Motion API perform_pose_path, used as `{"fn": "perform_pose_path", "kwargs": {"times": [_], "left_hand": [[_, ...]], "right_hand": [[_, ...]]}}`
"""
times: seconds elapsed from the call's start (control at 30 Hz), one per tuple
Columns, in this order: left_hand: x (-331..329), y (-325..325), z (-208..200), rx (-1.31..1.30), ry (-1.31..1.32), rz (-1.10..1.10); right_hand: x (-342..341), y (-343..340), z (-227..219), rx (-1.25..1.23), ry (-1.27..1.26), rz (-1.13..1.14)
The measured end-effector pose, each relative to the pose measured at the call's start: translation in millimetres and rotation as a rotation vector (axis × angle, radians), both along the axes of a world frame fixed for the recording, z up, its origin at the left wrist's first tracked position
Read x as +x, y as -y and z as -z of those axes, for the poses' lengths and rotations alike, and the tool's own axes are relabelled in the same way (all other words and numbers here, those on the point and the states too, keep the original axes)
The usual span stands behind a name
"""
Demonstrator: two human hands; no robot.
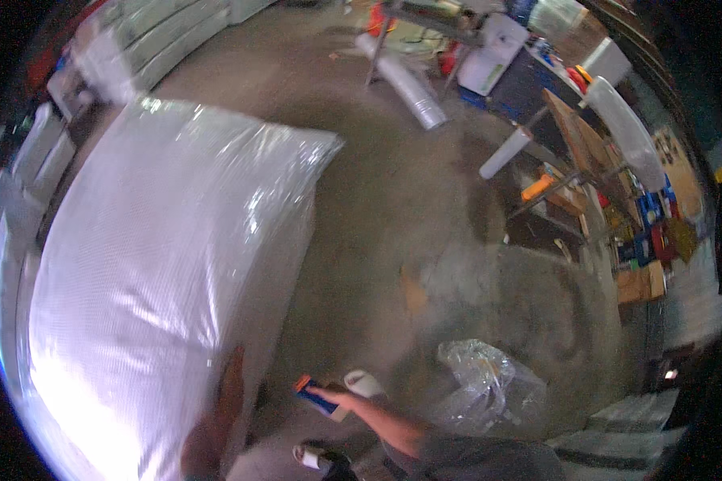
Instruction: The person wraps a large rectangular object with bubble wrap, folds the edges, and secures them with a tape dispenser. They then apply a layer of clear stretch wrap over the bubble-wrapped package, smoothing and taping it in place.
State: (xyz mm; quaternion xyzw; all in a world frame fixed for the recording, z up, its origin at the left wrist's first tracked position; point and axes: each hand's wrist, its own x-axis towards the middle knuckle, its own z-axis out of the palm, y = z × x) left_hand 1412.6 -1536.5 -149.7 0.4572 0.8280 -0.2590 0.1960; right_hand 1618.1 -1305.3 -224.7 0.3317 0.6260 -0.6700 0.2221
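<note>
A large block wrapped in shiny clear bubble wrap fills the left side. My left hand is at its near right side, seen edge-on with fingers stretched out, seemingly against the wrap. In my right hand, to the right of the block, is a small blue tool with an orange end; blur hides its exact kind. The right fingers are closed round it, apart from the wrap.
Crumpled clear plastic lies on the floor at right. A long wrapped roll leans farther back. A white roll juts out near a cluttered wooden workbench. More wrapped stacks stand at far left.
</note>
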Motion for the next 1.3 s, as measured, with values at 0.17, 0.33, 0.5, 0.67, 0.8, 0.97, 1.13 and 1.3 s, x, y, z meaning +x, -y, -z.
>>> {"fn": "perform_pose_path", "kwargs": {"times": [0.17, 0.33, 0.5, 0.67, 0.8, 0.97, 1.13, 1.3], "left_hand": [[46.7, 19.4, 9.7, 0.187, 0.418, -0.282], [151.4, 103.2, -14.2, 0.882, 0.954, -1.305], [184.0, 201.4, -69.5, 1.064, 1.311, -1.441], [157.9, 234.5, -106.9, 1.088, 1.255, -1.559], [134.2, 236.1, -128.2, 1.060, 1.031, -1.375], [71.8, 257.5, -145.2, 1.305, -0.282, -1.162], [4.1, 269.4, -84.9, 0.955, -0.701, -0.908], [33.7, 250.7, -51.1, 0.981, -0.642, -0.767]], "right_hand": [[46.0, 30.2, -43.5, 0.026, 0.431, 0.031], [73.2, 106.6, -98.3, 0.185, -0.006, -0.300], [68.4, 193.3, -128.6, 0.112, -0.358, -0.437], [60.3, 241.3, -139.9, 0.051, -0.352, -0.483], [48.9, 259.9, -151.2, 0.065, -0.390, -0.418], [8.3, 264.5, -154.2, 0.166, -0.520, -0.342], [-32.3, 270.4, -91.2, 0.128, -0.457, -0.336], [-30.3, 276.5, -10.3, 0.263, -0.419, -0.418]]}}
